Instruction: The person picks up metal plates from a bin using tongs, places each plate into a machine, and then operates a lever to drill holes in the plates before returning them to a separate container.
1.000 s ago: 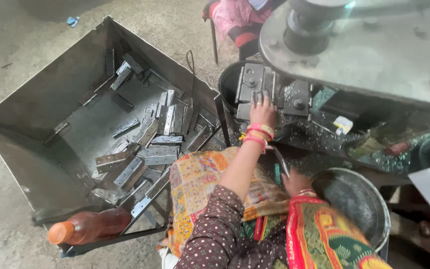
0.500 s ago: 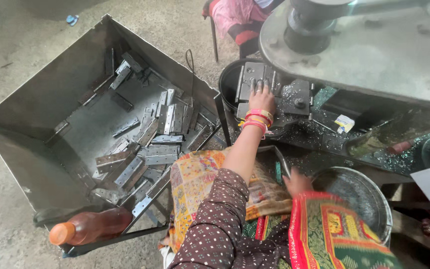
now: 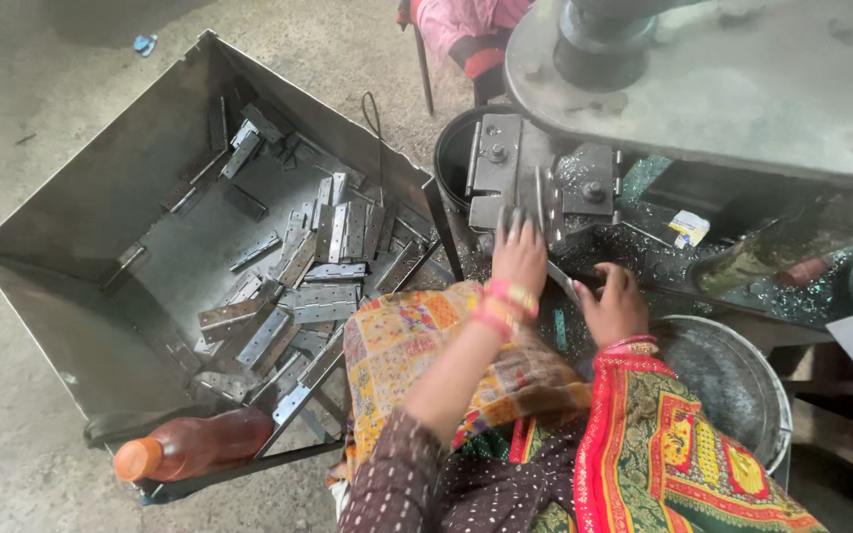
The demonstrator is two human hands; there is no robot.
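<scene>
Pink and yellow bangles ring the wrist of the left hand [image 3: 518,259], which reaches forward with its fingers spread flat against the grey metal fixture [image 3: 530,170] of a press machine; the hand is not closed on anything. Just to its right, the right hand [image 3: 612,304] rests at the machine's edge with fingers curled, touching a thin metal strip [image 3: 563,283] that lies between the two hands; whether it truly grips the strip cannot be told. A red, patterned sleeve covers the right forearm, a dotted brown one the left. Below the right hand stands a round metal bucket [image 3: 742,370]. Over the lap lies a bright patchwork cloth [image 3: 417,331]. Left of the lap, a large open steel bin [image 3: 101,227] holds a loose heap of flat metal hinges [image 3: 298,286], piled toward its near right side. An orange-capped bottle of brown liquid [image 3: 194,444] lies against the bin's front edge, on the concrete floor [image 3: 12,99].
</scene>
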